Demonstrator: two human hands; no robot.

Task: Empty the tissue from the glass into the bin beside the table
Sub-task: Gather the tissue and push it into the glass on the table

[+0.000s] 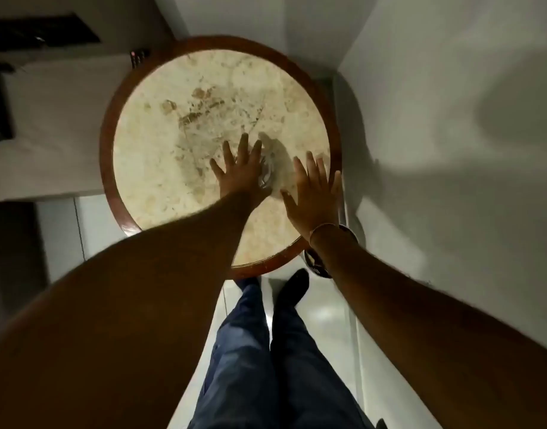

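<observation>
A clear glass [267,171] stands on the round marble table [179,168], near its right side. It shows only as a blurred glint between my two hands, and I cannot make out tissue in it. My left hand [239,171] is spread flat, fingers apart, just left of the glass and partly over it. My right hand [315,193] is also spread open, just right of the glass, above the table's right edge. Neither hand holds anything. A dark round bin [317,264] peeks out beside the table under my right wrist.
The table has a brown wooden rim [106,168]. A white wall [451,119] rises close on the right. My legs and dark shoes [292,289] stand on the pale floor at the table's near edge. Dark furniture [15,243] sits at the left.
</observation>
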